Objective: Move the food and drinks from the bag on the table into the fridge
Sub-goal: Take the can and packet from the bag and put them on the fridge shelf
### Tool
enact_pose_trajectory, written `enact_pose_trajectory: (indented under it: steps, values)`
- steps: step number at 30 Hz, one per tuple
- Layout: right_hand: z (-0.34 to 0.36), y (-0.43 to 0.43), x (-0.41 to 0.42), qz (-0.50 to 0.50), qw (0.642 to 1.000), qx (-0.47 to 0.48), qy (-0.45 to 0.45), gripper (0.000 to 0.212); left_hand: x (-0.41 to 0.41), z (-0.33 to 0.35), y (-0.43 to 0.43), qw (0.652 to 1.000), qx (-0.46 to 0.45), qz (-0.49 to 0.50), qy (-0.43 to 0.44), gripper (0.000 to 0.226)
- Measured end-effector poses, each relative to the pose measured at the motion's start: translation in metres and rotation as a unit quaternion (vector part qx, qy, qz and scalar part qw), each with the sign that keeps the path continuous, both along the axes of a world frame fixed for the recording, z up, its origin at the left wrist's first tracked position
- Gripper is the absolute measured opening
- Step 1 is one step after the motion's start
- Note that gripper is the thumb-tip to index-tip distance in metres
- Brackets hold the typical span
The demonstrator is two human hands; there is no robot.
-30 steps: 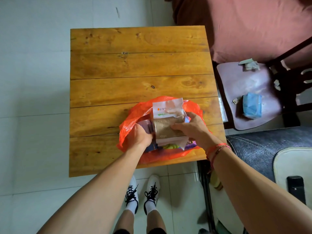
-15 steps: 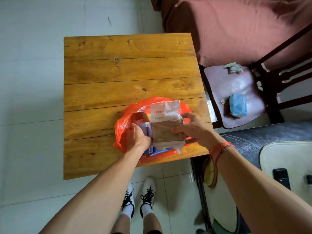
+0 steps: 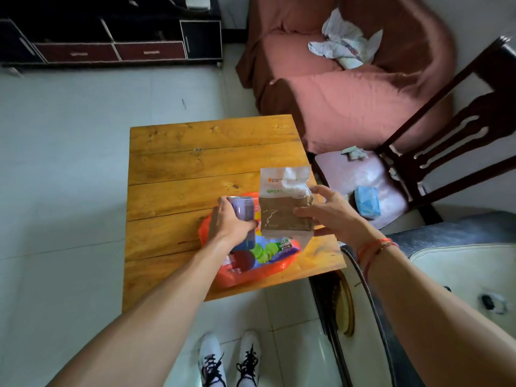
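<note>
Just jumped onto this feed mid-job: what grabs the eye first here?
Two hands are raised over the near edge of the wooden table: the left hand grips a purple can, and the right hand holds a clear packet with a brown block inside. Under them the orange bag lies open with more colourful packs in it. A pink sofa fills the far right.
</note>
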State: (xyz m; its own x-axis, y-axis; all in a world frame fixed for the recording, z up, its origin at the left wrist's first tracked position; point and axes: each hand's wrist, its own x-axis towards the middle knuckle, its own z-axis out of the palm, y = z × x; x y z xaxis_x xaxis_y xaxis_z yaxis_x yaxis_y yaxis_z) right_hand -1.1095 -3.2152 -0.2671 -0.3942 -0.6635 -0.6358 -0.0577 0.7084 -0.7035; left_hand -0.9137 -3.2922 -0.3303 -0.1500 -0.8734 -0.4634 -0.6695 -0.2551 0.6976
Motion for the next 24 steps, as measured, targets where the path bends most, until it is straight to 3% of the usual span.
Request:
enact_pose_trajectory:
  steps: [10, 19, 24]
  values:
    - [0.127, -0.004, 0.027, 0.007, 0.983, -0.183, 0.014, 0.047, 0.059, 0.149, -0.028, 0.985, -0.106, 0.019, 0.132, 0.062]
    - [0.253, -0.02, 0.053, 0.064, 0.938, -0.339, 0.029, 0.061, 0.114, 0.304, -0.033, 0.938, -0.257, -0.018, 0.232, 0.06]
    - [0.303, -0.025, 0.072, 0.078, 0.914, -0.396, 0.028, 0.055, 0.146, 0.368, -0.026, 0.912, -0.316, -0.02, 0.261, 0.064]
